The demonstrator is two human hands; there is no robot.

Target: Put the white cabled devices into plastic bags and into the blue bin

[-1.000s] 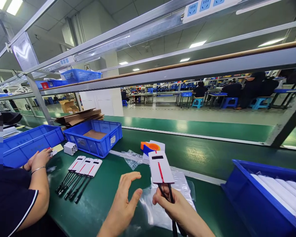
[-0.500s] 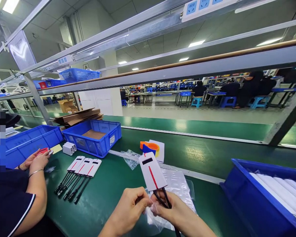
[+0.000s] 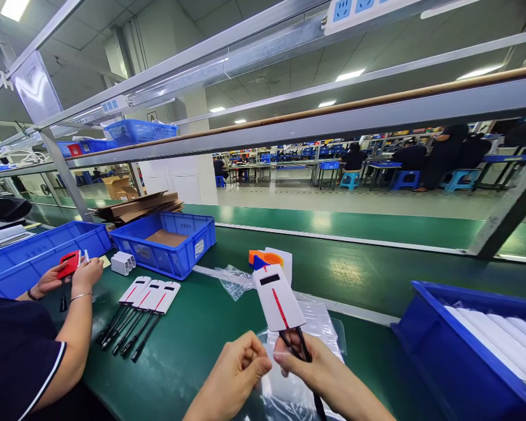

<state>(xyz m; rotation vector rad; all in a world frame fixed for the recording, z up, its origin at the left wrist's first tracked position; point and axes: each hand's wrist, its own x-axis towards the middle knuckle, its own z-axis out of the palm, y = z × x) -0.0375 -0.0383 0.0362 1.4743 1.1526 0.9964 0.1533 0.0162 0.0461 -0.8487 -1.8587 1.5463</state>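
Observation:
My right hand (image 3: pixel 309 359) grips a flat white device (image 3: pixel 279 299) by its black cables (image 3: pixel 304 345), just below its body. The device stands tilted, its front with a dark window and a red stripe facing me. My left hand (image 3: pixel 241 365) is apart from it on the left, fingers curled and thumb against them; whether anything small is pinched there is hidden. Under both hands lie clear plastic bags (image 3: pixel 289 380) on the green table. Several matching white devices (image 3: pixel 151 295) lie side by side to the left, cables toward me.
A blue bin (image 3: pixel 464 356) of white wrapped items stands at right. Behind the device is an orange and blue tape dispenser (image 3: pixel 265 259). A blue crate (image 3: pixel 175 257) and white blocks (image 3: pixel 123 263) are at left. A co-worker's hands (image 3: pixel 85 278) hold a red item.
My left hand has drawn apart from the right. The device in my right hand has moved slightly right and up. The co-worker has raised the red item.

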